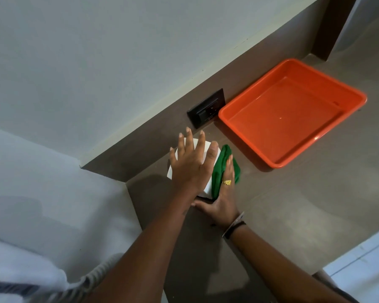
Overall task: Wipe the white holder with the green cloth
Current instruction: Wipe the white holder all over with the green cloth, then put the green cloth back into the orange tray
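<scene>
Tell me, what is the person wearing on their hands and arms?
Both arms are bare, with no sleeves in view. The right hand has a gold ring on one finger, and its wrist carries a silvery bangle beside a dark band. The left hand wears nothing.

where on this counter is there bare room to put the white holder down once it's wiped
The widest bare patch of the brown counter lies in front of the orange tray, right of the right hand. The tray itself is empty. It is crowded by the wall socket, where the left hand, white holder and green cloth bunch together.
</scene>
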### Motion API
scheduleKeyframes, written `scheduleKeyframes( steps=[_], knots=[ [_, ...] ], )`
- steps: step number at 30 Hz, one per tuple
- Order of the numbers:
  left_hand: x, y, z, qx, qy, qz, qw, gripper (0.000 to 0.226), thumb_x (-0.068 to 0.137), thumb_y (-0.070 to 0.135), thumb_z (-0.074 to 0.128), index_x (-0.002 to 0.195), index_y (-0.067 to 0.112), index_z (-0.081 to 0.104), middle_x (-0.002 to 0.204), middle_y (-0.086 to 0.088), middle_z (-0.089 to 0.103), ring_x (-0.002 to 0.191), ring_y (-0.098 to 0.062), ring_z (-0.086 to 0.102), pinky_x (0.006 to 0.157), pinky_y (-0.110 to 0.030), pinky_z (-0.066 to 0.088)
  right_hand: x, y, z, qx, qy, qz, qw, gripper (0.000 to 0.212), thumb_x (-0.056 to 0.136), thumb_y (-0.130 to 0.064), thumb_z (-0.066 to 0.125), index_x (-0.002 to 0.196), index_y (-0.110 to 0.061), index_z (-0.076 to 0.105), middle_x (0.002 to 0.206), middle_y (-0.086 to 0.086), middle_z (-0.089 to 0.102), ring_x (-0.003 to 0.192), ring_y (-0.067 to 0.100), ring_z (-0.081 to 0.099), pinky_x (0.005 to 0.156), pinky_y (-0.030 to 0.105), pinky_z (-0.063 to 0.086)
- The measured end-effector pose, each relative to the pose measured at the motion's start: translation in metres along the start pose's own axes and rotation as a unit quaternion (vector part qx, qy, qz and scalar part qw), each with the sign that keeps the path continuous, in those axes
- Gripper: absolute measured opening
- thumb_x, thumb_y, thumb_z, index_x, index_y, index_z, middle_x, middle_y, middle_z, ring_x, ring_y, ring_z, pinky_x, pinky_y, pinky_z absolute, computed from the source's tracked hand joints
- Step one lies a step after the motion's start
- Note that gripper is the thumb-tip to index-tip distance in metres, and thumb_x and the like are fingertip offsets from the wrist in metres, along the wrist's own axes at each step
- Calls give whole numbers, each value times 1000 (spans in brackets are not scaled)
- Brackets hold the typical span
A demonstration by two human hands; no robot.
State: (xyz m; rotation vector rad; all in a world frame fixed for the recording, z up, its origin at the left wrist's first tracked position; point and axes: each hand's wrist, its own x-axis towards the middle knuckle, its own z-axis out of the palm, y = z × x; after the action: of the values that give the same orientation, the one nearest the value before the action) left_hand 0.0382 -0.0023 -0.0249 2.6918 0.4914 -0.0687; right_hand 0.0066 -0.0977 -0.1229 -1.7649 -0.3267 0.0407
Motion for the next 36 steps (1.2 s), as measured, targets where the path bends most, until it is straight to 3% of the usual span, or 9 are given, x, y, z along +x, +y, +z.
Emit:
scheduleKeyframes(
  steps=[7,12,15,19,22,24,26,31,36],
  knots=[
    [-4,-13,-4,73,-25,-13,997,93,77,62,-16,157,19,8,166,-12,-7,152,-21,-9,119,-52,-2,-85,-31,38,45,9,122,991,102,82,-6,66,153,-41,1,162,12,17,151,21,13,120,54,24],
    [-5,-10,-7,-13,-22,-17,1000,69,100,52,10,156,11,12,165,-13,3,153,-25,-1,121,-50,1,-74,-43,-15,99,19,206,973,77,77,24,48,140,-18,44,138,8,53,121,-9,48,97,-2,36],
    [-9,0,-30,-215,-12,-94,972,74,93,58,9,155,18,20,166,-3,5,148,-7,-5,117,-36,-9,-45,-56,-73,312,-25,357,880,65,79,29,33,128,-5,59,114,19,68,101,34,67,84,30,59],
    [-8,-2,-43,-181,81,-235,951,58,101,52,34,147,17,40,158,-16,31,148,-32,20,119,-54,17,14,-57,-146,535,-110,436,715,62,70,19,27,118,0,62,100,22,75,82,34,74,69,48,63],
    [-14,-1,-61,-214,152,-387,884,89,82,81,33,128,8,54,128,-20,57,117,-40,55,102,-52,44,55,-52,-180,555,-126,432,700,58,66,9,33,102,-9,75,99,16,76,86,31,75,82,53,59],
    [-18,7,-67,-172,101,-405,892,79,90,72,31,137,10,45,120,-23,62,109,-42,59,97,-52,46,82,-53,-190,575,-139,413,693,53,58,1,43,97,-10,76,96,13,76,89,30,74,91,54,52],
    [-18,13,-64,-115,82,-390,910,63,97,58,31,149,21,33,132,-22,59,120,-41,54,104,-52,39,106,-53,-193,588,-163,397,686,46,49,-10,57,91,-10,74,95,13,74,90,32,71,96,54,49],
    [-8,30,-59,-131,-63,-508,849,110,74,94,27,148,15,41,156,-12,38,141,-33,37,115,-46,30,145,-59,-189,559,-258,411,672,81,66,-55,76,130,-8,61,131,22,64,122,42,59,105,65,39],
    [24,53,-63,-144,-158,-523,825,105,81,88,34,155,14,23,163,-16,19,145,-41,26,116,-56,25,174,-64,-187,418,-303,393,761,38,86,-11,58,123,-2,63,119,24,70,106,39,69,81,52,60]
  ],
)
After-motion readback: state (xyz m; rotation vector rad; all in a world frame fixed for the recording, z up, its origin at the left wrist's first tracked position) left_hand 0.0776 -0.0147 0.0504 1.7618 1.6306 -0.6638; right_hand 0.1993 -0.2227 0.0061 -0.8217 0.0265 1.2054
